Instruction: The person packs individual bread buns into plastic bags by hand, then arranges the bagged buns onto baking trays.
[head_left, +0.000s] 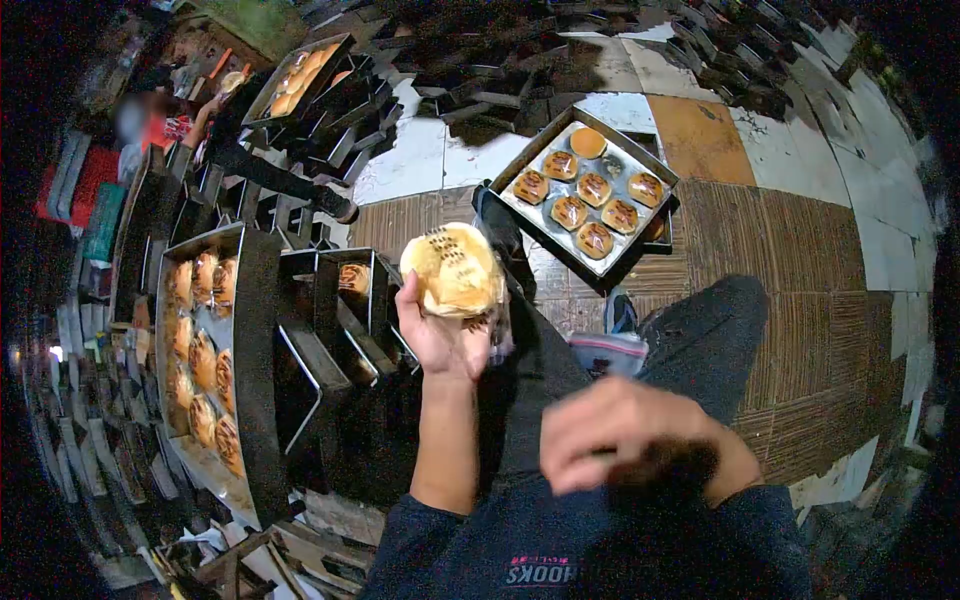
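Note:
In my left hand (447, 335) rests a round pale bun (455, 268) with dark sprinkles on top, held up with the fingers beneath it. Clear plastic shows around its right side. My right hand (625, 425) is above my lap, smeared by motion, and its fingers look curled; whether anything is in them I cannot make out. A square metal tray (523, 222) of browned buns, in clear wrapping with dark toppings, sits on the floor ahead. A plain round bun (588, 143) is at its far corner.
On the left, a deep tray (262, 380) stands with several topped buns. Another tray (252, 110) of golden buns lies farther back, near another person's arm (202, 125). A clear plastic bag (612, 350) lies between my legs. Many dark metal trays (490, 100) are piled around.

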